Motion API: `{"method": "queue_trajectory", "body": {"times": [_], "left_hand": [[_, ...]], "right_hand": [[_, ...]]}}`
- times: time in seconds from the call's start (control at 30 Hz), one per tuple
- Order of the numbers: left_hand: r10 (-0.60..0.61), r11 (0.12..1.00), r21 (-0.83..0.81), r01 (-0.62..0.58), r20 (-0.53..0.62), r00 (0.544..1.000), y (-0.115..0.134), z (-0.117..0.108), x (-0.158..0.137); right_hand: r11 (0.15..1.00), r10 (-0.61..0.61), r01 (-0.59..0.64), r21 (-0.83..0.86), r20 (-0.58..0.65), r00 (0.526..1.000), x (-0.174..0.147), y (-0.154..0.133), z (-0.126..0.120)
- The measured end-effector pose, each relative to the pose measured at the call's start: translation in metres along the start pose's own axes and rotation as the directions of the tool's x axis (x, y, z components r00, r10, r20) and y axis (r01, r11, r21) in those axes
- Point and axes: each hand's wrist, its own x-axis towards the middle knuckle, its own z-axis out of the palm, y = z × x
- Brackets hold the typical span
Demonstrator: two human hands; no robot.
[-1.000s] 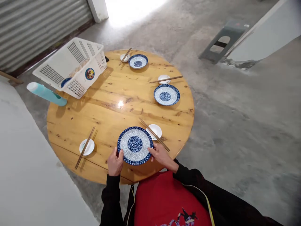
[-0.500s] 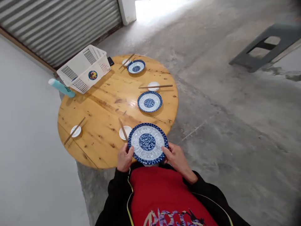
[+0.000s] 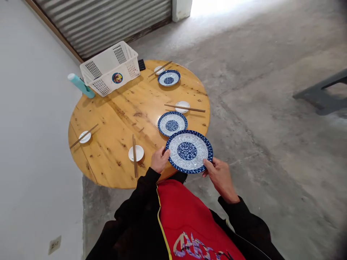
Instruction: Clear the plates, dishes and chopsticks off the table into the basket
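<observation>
A blue-and-white patterned plate (image 3: 187, 151) is held level over the near right edge of the round wooden table (image 3: 114, 126). My left hand (image 3: 160, 159) grips its left rim, thumb on top. At the lower right rim my right hand (image 3: 219, 175) has the thumb on top and the fingers beneath. Just behind it lies a second patterned plate (image 3: 171, 124), partly covered by the held one. Left of my left hand is a small white dish (image 3: 138, 153) with a pair of chopsticks (image 3: 135, 159) across it.
Another small dish (image 3: 182, 107) with chopsticks and a third plate (image 3: 169, 78) lie further back. A dish (image 3: 85, 137) with chopsticks sits at the left. A white basket (image 3: 108, 70) and a turquoise bottle (image 3: 81, 86) stand at the back left. A grey stool (image 3: 325, 92) is at right.
Both hands have carried the plate rightward, away from the near dish with chopsticks, which now shows fully. The camera view has turned a little.
</observation>
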Motion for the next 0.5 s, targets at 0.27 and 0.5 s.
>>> {"method": "queue_trajectory", "body": {"times": [0.27,0.5], "left_hand": [[-0.185,0.982,0.019,0.189,-0.119,0.975,0.008,0.007,0.077],[-0.332,0.925,0.158,0.345,-0.101,0.938,-0.003,0.009,0.112]], "right_hand": [[0.988,-0.050,0.077,-0.133,0.195,0.980,0.123,-0.020,0.007],[0.957,-0.040,0.138,-0.257,0.353,0.935,0.195,-0.005,0.025]]}}
